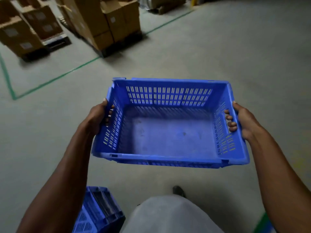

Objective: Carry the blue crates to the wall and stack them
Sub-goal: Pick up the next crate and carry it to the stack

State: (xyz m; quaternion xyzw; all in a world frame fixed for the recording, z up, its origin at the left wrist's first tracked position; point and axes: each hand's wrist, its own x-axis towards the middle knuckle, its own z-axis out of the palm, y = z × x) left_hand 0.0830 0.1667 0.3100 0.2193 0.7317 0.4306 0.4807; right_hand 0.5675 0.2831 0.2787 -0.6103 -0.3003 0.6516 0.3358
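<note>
An empty blue slotted crate (168, 132) hangs level in the air in front of me, above the grey floor. My left hand (96, 117) grips its left side, fingers hooked through the handle slot. My right hand (242, 120) grips the right side the same way, fingertips showing inside the crate wall. Another blue crate (97, 214) lies on the floor at the bottom left, close to my legs, partly hidden by my left arm.
Pallets stacked with cardboard boxes (107, 22) stand at the back centre, and more boxes (25, 31) at the back left. Green floor tape (55, 79) marks a bay in front of them. Open grey concrete floor (235, 56) stretches ahead and to the right.
</note>
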